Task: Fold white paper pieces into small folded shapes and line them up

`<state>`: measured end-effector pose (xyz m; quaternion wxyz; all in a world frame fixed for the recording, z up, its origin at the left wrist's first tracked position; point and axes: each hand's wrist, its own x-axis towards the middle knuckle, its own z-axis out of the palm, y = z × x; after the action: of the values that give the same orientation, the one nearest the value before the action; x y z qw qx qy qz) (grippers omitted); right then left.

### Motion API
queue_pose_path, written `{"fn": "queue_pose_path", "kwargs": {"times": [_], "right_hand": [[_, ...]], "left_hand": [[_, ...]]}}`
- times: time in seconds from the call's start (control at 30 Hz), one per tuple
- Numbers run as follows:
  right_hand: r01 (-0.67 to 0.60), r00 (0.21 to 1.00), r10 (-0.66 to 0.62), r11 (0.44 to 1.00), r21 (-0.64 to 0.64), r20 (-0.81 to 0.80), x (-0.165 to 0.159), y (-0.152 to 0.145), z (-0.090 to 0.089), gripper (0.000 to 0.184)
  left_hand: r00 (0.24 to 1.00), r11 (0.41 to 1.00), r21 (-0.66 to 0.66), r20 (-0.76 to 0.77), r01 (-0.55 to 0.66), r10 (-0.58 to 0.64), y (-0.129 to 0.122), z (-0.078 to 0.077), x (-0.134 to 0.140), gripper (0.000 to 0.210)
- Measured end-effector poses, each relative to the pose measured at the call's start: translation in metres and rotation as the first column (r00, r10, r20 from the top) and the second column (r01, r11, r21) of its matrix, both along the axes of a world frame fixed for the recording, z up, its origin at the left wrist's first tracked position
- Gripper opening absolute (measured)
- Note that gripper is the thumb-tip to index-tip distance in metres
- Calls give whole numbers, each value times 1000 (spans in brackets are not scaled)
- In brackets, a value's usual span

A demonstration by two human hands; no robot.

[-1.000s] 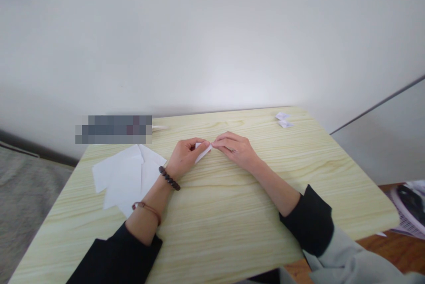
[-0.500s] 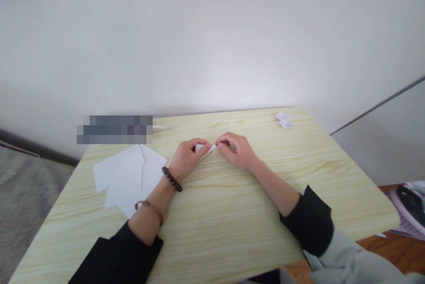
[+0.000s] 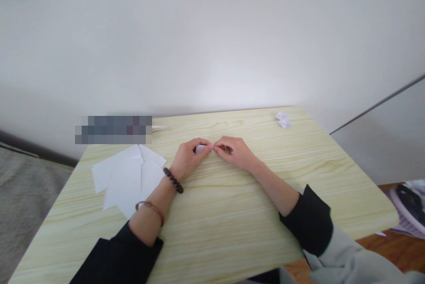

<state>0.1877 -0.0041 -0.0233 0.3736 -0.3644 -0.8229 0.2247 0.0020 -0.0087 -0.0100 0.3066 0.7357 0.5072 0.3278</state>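
Between my hands, above the middle of the table, is a small folded piece of white paper (image 3: 200,148), mostly covered by fingers. My left hand (image 3: 191,155) pinches it between thumb and fingers. The thumb and fingertips of my right hand (image 3: 234,152) are pinched together at the paper's right end, touching or nearly touching the left fingertips. How much of the paper lies in the right fingers is hidden. Several loose white sheets (image 3: 124,178) lie fanned out to the left of my left wrist.
Two small folded white paper pieces (image 3: 283,123) rest near the table's far right corner. A blurred-out dark object (image 3: 114,129) lies at the back left of the wood-grain table (image 3: 232,231), against the wall. A lilac basket (image 3: 403,217) stands on the floor at right.
My right fingertips have shifted slightly left and down, closing in on the left fingertips. Less of the folded paper shows between the hands.
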Motion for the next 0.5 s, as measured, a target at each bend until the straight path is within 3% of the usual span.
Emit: {"fn": "queue_pose_path", "kwargs": {"times": [0.33, 0.5], "right_hand": [[1, 1000, 0, 999, -46, 16, 1, 0, 0, 14], [-10, 1000, 10, 996, -87, 1, 1, 0, -1, 16]], "left_hand": [[997, 988, 146, -65, 48, -39, -1, -4, 0, 23], [998, 995, 97, -51, 35, -30, -1, -3, 0, 25]]}}
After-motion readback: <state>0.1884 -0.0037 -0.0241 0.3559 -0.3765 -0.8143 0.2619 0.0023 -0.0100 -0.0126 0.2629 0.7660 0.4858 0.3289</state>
